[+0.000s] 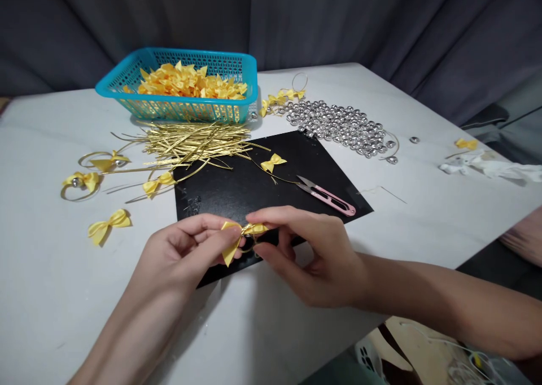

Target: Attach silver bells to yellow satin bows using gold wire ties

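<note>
At the far left of the frame, a wired bow (81,180) with a silver bead at its knot lies on the white desk (42,294). Just right of it, a loose bow (110,227) lies lower; above that is a second wired bow (104,163). A turquoise basket (169,98) at upper left holds a heap of yellow bows (182,83). Below it, gold ties (195,142) lie in a tangled pile, partly over the black mat (220,187).

At lower centre-left, the left hand (182,255) pinches the held bow (231,246) between thumb and fingers. This yellow satin bow, with gold wire at its knot, is at centre, raised in front of the mat. The right hand (317,255) has its forefinger at the bow's right end and thumb below, beside the wire; whether they grip cannot be told.

Above the hands, another bow (273,162) lies on the mat. To its right, pink-handled snips (328,197) rest with blades pointing upper left. Silver beads (339,128) are heaped at upper right of centre. Farther right are a single bead (414,140), a yellow bow (466,144) and a crumpled white item (486,165).
</note>
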Motion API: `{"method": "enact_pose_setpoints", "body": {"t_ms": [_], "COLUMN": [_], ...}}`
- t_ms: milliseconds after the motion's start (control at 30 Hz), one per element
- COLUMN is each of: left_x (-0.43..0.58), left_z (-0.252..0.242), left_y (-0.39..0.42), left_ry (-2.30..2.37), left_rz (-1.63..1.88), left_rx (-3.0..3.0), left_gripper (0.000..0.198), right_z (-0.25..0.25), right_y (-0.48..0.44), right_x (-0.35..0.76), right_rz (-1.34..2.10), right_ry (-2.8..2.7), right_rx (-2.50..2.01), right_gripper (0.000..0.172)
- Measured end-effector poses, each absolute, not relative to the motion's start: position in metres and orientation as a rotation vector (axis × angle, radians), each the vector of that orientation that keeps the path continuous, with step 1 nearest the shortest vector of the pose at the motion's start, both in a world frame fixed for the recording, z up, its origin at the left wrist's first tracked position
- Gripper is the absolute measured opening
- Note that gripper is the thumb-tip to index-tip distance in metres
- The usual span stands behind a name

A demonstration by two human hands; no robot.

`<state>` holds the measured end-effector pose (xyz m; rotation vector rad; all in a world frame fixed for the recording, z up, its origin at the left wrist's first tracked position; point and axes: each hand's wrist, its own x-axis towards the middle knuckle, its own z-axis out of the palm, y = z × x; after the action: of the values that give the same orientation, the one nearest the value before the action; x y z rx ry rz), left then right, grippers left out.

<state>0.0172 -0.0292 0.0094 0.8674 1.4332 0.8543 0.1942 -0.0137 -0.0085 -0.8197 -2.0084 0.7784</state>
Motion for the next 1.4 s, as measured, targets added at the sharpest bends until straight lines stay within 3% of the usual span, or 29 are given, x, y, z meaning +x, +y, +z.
{"method": "enact_pose_setpoints", "body": {"t_ms": [133,633,767,900,1233,1400], "left_x": [0.019,0.026,0.026,0.026,0.023,0.026], "left_z": [0.009,0.019,0.017,0.014,0.009,0.01], "left_y": [-0.03,-0.032,-0.03,-0.028,-0.027,-0.026], "left_ry": [1.446,1.31,1.367,1.449,1.404,1.403], "left_rz": [0.859,0.878,0.865,0.914,0.861,0.811], "left_rx": [0.824,0.608,0.713,0.808,0.796,0.798], "left_gripper": [0.02,0.019,0.022,0.01,0.011,0.011], "right_z": [-0.008,-0.005,-0.002,0.002,0.014,0.018], "right_y": [-0.014,-0.006,-0.005,0.001,0.013,0.013], "right_x": [0.193,0.2,0.198,0.198,0.203,0.202], "right_rz": [0.779,0.437,0.673,0.982,1.396,1.461], "right_ry": [-1.992,-2.401,-2.217,-2.029,-2.023,-1.972], "right_rx": [-0.833,-0.782,-0.808,-0.805,-1.034,-1.083], "right_gripper": [0.008,0.019,0.011,0.017,0.004,0.006]}}
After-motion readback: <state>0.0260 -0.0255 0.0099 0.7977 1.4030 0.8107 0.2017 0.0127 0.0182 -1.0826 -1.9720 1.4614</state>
